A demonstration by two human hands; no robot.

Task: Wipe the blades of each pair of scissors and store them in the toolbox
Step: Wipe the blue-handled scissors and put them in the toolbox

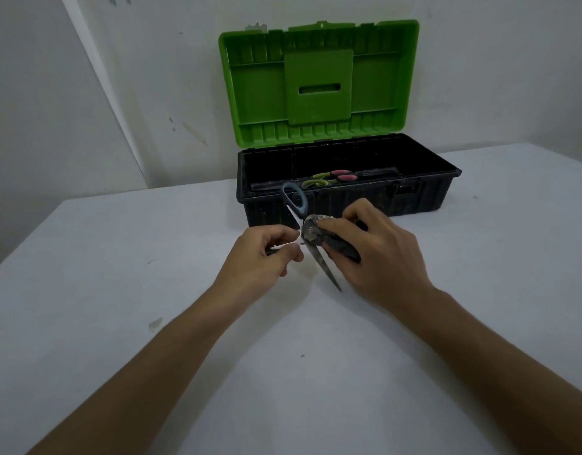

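Observation:
My left hand (266, 254) grips one handle of a pair of grey-blue scissors (295, 200), whose blades are spread apart above the white table (118, 323). One dark blade (327, 270) points down toward me. My right hand (371, 254) holds a dirty grey cloth (311, 229) pressed around the scissors near the pivot. Behind stands the black toolbox (348, 198) with its green lid (319, 80) raised. Inside it lie two more pairs of scissors, one with green handles (315, 182) and one with pink handles (343, 176).
The toolbox stands against a white wall (86, 93) at the table's far edge. A few small dark marks (155, 323) spot the tabletop to the left of my arms.

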